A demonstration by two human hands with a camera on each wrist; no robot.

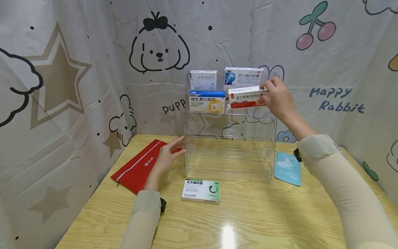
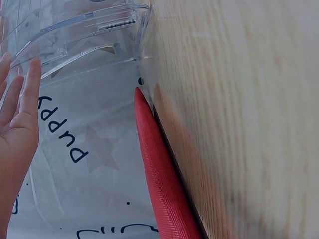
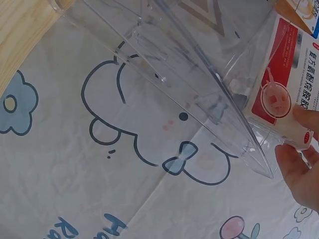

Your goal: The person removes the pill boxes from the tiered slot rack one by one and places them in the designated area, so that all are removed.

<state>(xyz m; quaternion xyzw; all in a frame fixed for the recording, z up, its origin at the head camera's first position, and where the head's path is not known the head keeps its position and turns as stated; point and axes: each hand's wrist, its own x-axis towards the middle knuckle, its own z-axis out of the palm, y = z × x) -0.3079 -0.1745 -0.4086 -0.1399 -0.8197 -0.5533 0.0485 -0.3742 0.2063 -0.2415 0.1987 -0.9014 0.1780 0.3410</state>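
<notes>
Pinching a red-and-white box by its right end, the right hand keeps a narrow grip of thumb and fingers on it at the right side of the clear rack's second tier. The left hand lies with fingers straight against the rack's lower left edge, holding nothing, over a red pouch. In the rack, the top tier carries a white box and a blue-marked box; a vitamin D box stands just left of the held one. The lower tiers show bare. On the tabletop, a green-and-white box lies before the rack, with open wood toward the near edge; a blue packet lies at its right.
</notes>
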